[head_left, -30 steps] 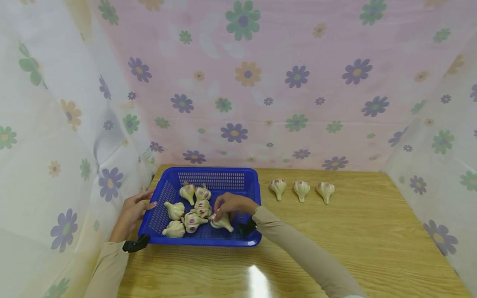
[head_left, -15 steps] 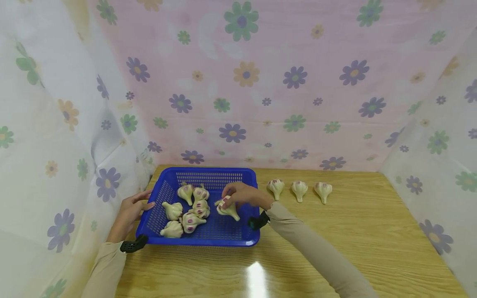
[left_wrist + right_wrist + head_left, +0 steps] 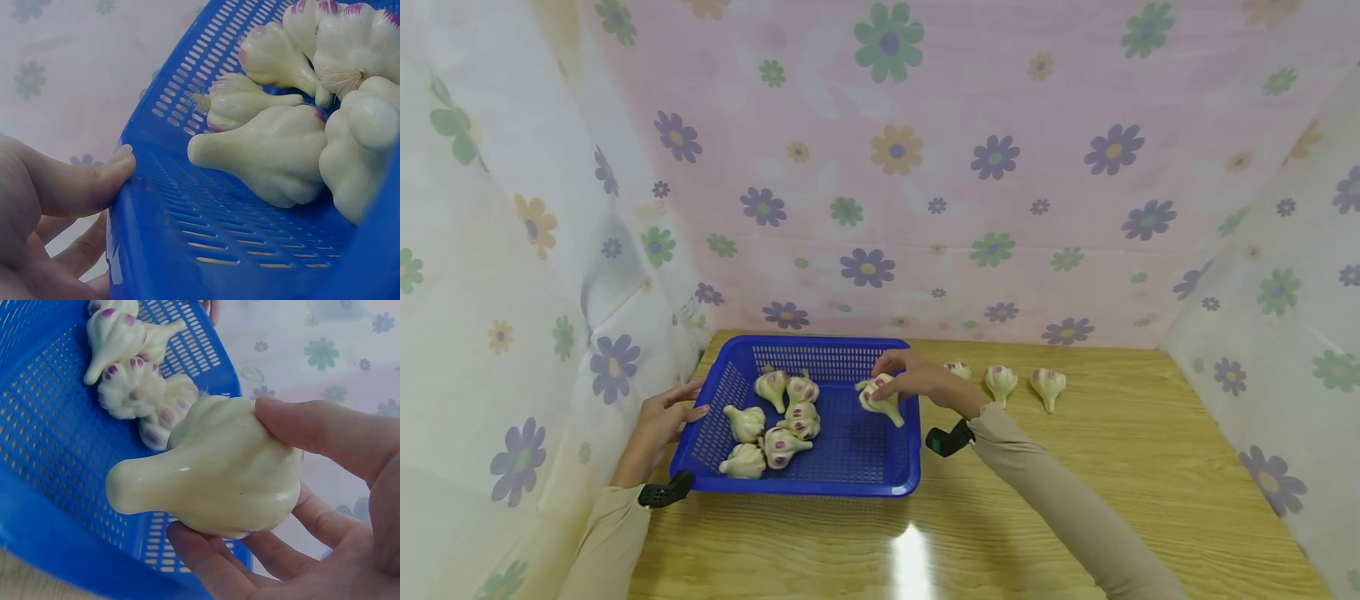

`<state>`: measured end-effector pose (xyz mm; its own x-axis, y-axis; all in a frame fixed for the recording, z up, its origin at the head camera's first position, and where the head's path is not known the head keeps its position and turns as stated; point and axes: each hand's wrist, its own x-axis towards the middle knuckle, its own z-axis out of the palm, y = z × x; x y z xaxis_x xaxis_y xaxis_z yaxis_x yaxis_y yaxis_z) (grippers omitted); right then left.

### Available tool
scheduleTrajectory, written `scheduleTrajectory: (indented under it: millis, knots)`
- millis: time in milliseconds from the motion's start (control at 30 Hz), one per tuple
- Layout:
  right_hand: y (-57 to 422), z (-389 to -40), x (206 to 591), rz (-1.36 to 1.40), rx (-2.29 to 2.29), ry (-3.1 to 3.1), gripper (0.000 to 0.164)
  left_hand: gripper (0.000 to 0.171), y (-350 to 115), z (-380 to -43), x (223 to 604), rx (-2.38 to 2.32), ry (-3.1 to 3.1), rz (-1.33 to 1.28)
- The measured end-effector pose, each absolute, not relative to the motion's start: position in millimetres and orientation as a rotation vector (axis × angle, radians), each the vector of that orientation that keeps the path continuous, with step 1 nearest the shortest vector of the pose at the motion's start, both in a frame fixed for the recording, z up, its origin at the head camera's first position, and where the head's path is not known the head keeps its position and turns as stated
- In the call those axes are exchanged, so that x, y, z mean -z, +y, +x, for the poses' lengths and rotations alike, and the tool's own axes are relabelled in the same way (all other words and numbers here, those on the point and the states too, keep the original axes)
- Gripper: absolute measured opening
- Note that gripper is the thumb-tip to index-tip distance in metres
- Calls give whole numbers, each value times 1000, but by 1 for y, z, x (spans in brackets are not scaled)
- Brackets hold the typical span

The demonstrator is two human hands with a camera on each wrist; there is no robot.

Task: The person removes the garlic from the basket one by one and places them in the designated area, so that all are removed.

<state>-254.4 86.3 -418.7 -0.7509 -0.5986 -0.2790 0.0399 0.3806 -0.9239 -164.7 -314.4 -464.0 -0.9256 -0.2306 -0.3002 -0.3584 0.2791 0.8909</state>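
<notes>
Lower left of the frame: a person's left hand (image 3: 658, 427) has the left rim of a blue basket (image 3: 805, 487) in its grip, thumb on the rim, fingers against the outer wall. Six pale garlic bulbs (image 3: 783, 447), some marked purple, lie clustered in the basket's left half. Just below the frame's centre, over the basket's right end, the right hand (image 3: 917, 375) pinches another garlic bulb (image 3: 881, 400) between thumb and fingers, its stem toward the lower right. Right of centre, three more bulbs (image 3: 1000, 383) lie in a row on the wooden tabletop (image 3: 1120, 442), the leftmost partly hidden.
</notes>
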Motion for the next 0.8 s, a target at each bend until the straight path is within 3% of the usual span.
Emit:
scheduleTrajectory:
  millis: [800]
  knots:
    - [149, -255, 408, -477, 1401, 2163, 41, 61, -315, -162, 462, -1723, 2428, -527]
